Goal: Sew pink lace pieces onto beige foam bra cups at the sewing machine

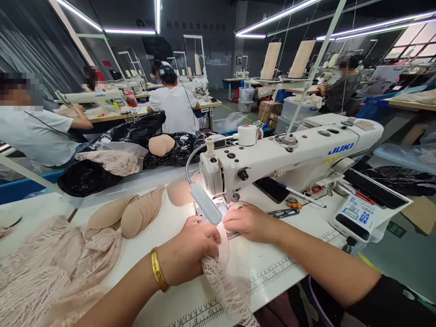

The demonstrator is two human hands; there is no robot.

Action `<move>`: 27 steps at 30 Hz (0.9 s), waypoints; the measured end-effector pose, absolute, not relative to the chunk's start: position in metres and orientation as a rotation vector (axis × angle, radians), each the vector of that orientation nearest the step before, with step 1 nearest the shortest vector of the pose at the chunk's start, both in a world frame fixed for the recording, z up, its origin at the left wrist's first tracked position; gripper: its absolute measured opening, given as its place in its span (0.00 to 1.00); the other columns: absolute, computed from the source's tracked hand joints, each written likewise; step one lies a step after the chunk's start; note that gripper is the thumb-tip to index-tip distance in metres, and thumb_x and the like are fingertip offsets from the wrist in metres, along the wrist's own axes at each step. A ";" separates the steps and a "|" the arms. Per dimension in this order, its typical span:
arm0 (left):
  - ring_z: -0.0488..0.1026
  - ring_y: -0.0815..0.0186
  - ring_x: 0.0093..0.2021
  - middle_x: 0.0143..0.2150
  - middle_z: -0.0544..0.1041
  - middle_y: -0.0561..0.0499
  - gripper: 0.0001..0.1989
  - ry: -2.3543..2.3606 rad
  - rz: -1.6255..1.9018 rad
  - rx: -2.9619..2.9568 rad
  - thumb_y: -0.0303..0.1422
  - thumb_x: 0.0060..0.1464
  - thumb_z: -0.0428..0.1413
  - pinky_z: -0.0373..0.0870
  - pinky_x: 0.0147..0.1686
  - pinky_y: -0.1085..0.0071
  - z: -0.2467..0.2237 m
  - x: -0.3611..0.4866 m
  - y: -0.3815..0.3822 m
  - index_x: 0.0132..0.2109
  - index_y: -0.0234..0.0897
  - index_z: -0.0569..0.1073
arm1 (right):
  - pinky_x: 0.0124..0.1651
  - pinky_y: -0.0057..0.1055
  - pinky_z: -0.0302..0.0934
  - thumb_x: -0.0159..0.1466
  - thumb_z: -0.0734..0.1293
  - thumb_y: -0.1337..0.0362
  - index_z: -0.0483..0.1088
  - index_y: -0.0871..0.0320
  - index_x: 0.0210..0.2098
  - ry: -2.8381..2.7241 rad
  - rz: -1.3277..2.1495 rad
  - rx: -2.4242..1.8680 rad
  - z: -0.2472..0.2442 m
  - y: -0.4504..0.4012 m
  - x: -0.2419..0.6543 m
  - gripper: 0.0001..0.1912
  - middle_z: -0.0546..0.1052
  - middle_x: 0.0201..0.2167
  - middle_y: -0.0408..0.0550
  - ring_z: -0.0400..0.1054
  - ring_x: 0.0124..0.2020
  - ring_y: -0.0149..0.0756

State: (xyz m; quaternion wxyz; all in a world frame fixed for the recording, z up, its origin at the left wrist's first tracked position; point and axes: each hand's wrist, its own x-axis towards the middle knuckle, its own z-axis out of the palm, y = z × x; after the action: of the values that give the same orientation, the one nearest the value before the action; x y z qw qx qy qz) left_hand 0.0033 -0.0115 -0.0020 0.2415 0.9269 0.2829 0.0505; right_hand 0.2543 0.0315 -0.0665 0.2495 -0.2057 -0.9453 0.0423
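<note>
My left hand (195,247) is closed around a strip of beige lace fabric (226,288), which hangs over the table's front edge. My right hand (248,222) has its fingers pressed together on the smooth pale part of the piece, just right of the needle area. Both hands are beneath the head of a white sewing machine (289,152). A lit lamp on a bendable neck (205,203) partly covers the needle and the stitching spot. Left of my hands lie a fanned stack of beige cup pads (141,215) and a heap of beige lace (57,272).
A dark phone (271,189), thread snips (284,213) and an orange-handled tool (293,204) lie right of the needle. Beyond them is a white box-like device (354,218). Black plastic bags (129,131) stand behind the table. Several people sit at other machines.
</note>
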 end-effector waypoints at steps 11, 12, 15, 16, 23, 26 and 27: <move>0.78 0.57 0.45 0.44 0.81 0.52 0.08 0.785 0.138 2.531 0.23 0.50 0.60 0.52 0.53 0.61 0.002 0.003 -0.008 0.28 0.40 0.77 | 0.44 0.35 0.57 0.65 0.60 0.79 0.75 0.54 0.38 -2.563 0.139 -0.672 -0.065 0.036 0.248 0.17 0.79 0.35 0.46 0.65 0.38 0.39; 0.78 0.57 0.44 0.44 0.82 0.52 0.08 0.789 0.135 2.533 0.23 0.50 0.60 0.52 0.53 0.61 0.003 0.003 -0.007 0.28 0.40 0.77 | 0.44 0.35 0.57 0.65 0.60 0.79 0.76 0.54 0.38 -2.560 0.143 -0.678 -0.065 0.036 0.248 0.17 0.79 0.34 0.46 0.65 0.38 0.39; 0.78 0.57 0.44 0.43 0.82 0.51 0.08 0.783 0.152 2.527 0.23 0.50 0.60 0.53 0.53 0.61 0.003 0.003 -0.006 0.27 0.40 0.77 | 0.44 0.35 0.57 0.66 0.59 0.79 0.76 0.54 0.40 -2.556 0.149 -0.692 -0.064 0.036 0.248 0.18 0.79 0.34 0.46 0.64 0.38 0.40; 0.78 0.57 0.44 0.42 0.82 0.51 0.08 0.779 0.161 2.521 0.23 0.50 0.60 0.53 0.54 0.61 0.002 0.003 -0.005 0.27 0.40 0.77 | 0.44 0.35 0.57 0.66 0.59 0.79 0.76 0.54 0.39 -2.556 0.148 -0.696 -0.064 0.036 0.248 0.18 0.79 0.34 0.46 0.64 0.38 0.40; 0.78 0.57 0.44 0.42 0.82 0.50 0.08 0.761 0.231 2.502 0.24 0.51 0.59 0.55 0.55 0.61 -0.001 0.001 -0.005 0.26 0.40 0.76 | 0.42 0.35 0.56 0.66 0.58 0.78 0.75 0.54 0.38 -2.556 0.130 -0.712 -0.066 0.035 0.249 0.17 0.77 0.32 0.47 0.62 0.36 0.40; 0.77 0.57 0.45 0.44 0.82 0.50 0.08 0.767 0.192 2.519 0.23 0.50 0.58 0.54 0.55 0.60 -0.001 0.000 -0.004 0.27 0.40 0.77 | 0.42 0.35 0.56 0.67 0.58 0.78 0.75 0.54 0.38 -2.551 0.142 -0.722 -0.066 0.034 0.249 0.18 0.76 0.32 0.46 0.62 0.36 0.40; 0.77 0.57 0.46 0.45 0.82 0.50 0.08 0.773 0.171 2.525 0.23 0.50 0.58 0.53 0.55 0.59 -0.001 0.000 -0.003 0.28 0.40 0.77 | 0.42 0.35 0.56 0.67 0.58 0.78 0.76 0.54 0.38 -2.549 0.150 -0.725 -0.066 0.034 0.249 0.18 0.76 0.32 0.47 0.62 0.36 0.40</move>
State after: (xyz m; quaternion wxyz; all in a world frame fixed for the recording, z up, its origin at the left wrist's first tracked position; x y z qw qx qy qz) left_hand 0.0000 -0.0034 -0.0012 0.2452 0.9251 0.2830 0.0626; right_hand 0.2490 0.0343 -0.0657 0.2414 -0.2651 -0.9319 0.0547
